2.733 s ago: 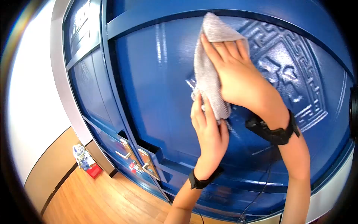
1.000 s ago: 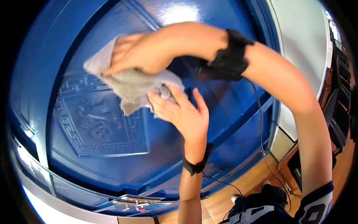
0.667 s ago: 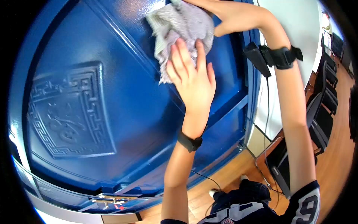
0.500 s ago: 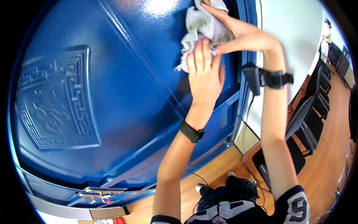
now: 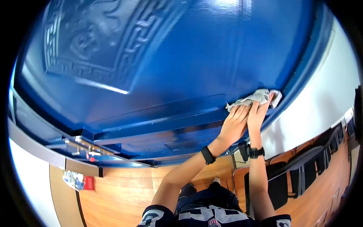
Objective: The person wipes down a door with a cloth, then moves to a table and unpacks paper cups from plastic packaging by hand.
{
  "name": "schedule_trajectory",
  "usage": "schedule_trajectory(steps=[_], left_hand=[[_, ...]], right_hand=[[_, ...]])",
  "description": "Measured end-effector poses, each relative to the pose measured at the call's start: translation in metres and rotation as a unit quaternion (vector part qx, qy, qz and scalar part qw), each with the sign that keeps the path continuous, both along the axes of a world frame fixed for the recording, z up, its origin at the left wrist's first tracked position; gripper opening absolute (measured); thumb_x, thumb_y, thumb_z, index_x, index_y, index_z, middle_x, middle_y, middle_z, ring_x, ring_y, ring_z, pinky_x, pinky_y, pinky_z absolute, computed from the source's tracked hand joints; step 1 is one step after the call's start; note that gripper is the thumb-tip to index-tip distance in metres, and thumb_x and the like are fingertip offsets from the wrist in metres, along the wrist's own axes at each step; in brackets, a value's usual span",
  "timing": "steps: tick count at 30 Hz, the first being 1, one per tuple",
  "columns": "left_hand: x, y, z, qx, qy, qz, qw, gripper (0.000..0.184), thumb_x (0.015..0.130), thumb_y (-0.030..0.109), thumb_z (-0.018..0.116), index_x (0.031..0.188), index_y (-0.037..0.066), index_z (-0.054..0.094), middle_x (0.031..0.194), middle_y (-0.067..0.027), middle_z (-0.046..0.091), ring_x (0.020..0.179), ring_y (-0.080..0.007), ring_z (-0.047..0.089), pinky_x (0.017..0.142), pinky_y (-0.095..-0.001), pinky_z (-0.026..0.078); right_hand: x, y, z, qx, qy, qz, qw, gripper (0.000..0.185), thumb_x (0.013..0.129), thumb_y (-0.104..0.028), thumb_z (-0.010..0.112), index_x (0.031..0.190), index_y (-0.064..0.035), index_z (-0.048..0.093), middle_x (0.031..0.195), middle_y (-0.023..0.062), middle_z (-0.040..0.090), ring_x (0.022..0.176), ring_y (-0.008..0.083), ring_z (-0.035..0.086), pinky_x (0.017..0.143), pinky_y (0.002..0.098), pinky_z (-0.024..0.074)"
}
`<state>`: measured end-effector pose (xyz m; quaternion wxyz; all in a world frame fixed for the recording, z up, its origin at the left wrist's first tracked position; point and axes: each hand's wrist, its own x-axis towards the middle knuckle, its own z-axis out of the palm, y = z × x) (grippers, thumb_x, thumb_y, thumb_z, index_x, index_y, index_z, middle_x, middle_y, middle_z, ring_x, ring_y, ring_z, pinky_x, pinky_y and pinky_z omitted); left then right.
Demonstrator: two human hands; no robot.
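Observation:
A crumpled grey-white cloth (image 5: 249,100) is pressed against the blue door panel (image 5: 181,72), near its right edge and just above a raised horizontal moulding. My left hand (image 5: 235,122) bears on the cloth's lower left part, its fingertips partly tucked under the folds. Beside it, my right hand (image 5: 258,114) grips the right part of the same cloth, with fingers reaching up over it. The two hands are close together. Each wrist wears a black band, and the right one carries a small black box.
Black chairs (image 5: 302,178) line the white wall (image 5: 321,90) on the right. At lower left are the door's metal latch (image 5: 85,146) and a red-and-white package (image 5: 81,181) by a ledge. A patterned relief (image 5: 102,41) covers the door's upper left.
Both hands and the cloth have moved down the door to the moulding. The view has turned, bringing more of the latch and floor into sight. The cloth looks flatter now.

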<state>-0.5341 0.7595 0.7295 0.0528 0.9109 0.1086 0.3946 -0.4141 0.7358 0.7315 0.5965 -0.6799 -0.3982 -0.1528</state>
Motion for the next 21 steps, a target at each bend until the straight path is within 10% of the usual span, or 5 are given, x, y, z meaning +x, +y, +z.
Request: schedule_trajectory(steps=[10,15,21], left_hand=[[-0.162,0.007,-0.003,-0.063,-0.001,0.189,0.98,0.048,0.071,0.01,0.061,0.117,0.001,0.054,0.129,-0.0149,0.045,0.122,-0.0309,0.04,0.105,-0.0474,0.026],[-0.264,0.013,-0.006,-0.082,0.016,0.322,0.943,0.043,0.071,0.007,0.059,0.113,0.0,0.059,0.129,-0.0185,0.044,0.124,-0.0335,0.038,0.106,-0.0482,0.023],[-0.384,0.033,-0.023,-0.092,-0.004,0.47,0.878,0.053,0.072,0.014,0.06,0.119,-0.008,0.049,0.125,-0.0269,0.041,0.121,-0.0443,0.033,0.105,-0.0527,0.019]], right_hand=[[-0.172,0.03,0.017,-0.096,-0.13,0.102,0.982,0.08,0.086,-0.022,0.051,0.133,0.0212,0.001,0.14,0.0407,-0.005,0.132,0.053,0.0,0.106,0.0579,0.0037],[-0.273,0.057,0.007,-0.08,-0.168,0.217,0.958,0.079,0.085,-0.026,0.052,0.133,0.0193,0.009,0.135,0.0466,0.001,0.125,0.0601,0.012,0.102,0.0593,0.0132],[-0.409,0.099,0.013,-0.085,-0.286,0.404,0.865,0.062,0.077,-0.018,0.057,0.134,-0.0011,0.039,0.134,0.0149,0.042,0.128,0.0348,0.032,0.107,0.0555,0.0148]])
